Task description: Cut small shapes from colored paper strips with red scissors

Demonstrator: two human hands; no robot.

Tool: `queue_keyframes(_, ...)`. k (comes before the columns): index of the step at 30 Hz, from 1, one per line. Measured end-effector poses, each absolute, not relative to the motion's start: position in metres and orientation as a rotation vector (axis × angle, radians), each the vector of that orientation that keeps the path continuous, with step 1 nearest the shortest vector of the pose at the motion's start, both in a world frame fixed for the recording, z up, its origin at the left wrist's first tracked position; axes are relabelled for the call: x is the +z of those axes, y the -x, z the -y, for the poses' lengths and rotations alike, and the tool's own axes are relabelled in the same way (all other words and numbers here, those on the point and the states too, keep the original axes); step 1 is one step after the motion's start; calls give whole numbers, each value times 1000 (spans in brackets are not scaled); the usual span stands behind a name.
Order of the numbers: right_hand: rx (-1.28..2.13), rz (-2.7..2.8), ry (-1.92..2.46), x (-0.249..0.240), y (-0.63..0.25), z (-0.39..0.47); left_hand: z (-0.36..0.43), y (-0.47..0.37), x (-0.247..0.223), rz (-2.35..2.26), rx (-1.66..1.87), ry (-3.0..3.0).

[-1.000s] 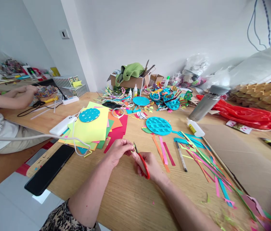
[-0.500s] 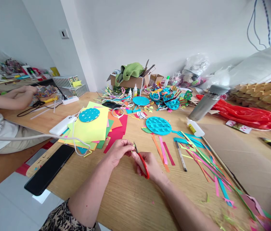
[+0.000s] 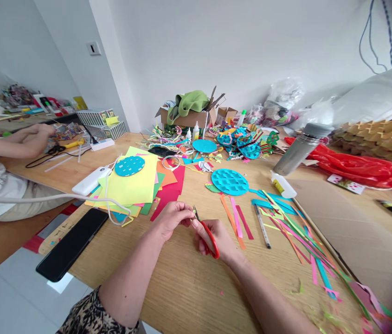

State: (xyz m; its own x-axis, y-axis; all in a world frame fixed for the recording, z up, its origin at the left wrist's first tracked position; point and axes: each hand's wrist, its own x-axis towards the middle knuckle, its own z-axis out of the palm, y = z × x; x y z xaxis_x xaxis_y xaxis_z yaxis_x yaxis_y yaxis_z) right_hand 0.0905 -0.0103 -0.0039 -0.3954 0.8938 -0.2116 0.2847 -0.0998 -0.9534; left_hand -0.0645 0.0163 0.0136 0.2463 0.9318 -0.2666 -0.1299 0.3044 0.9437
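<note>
Both hands are closed above the table (image 3: 182, 287), the right hand (image 3: 221, 237) gripping red-handled scissors (image 3: 211, 236) whose long axis points forward and slightly left, blade tips just beside the small yellowish piece (image 3: 193, 215) pinched by the left hand (image 3: 173, 219)

Scissors (image 3: 214, 242): red plastic handles, glossy; metal blades. Worktop (image 3: 182, 287): wood, smooth, low sheen, visible grain. Sheets (image 3: 135, 188): coloured paper, matt, smooth. Strips (image 3: 236, 218): paper, matt. Flask (image 3: 296, 152): metal-looking body, soft sheen. Bag (image 3: 359, 165): red plastic, glossy, crumpled. Board (image 3: 342, 227): brown cardboard, matt. Cloth (image 3: 190, 105): green fabric, matt, folded.
</note>
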Motion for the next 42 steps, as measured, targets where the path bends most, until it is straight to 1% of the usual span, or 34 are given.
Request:
queue_keyframes(10,1589,1599,1330,-1,-91,11,-16,65,14,-1056,900,-973)
queue_keyframes(42,1474,1616,1353,-1,-87,11,-16,65,15,-1045,931,-946)
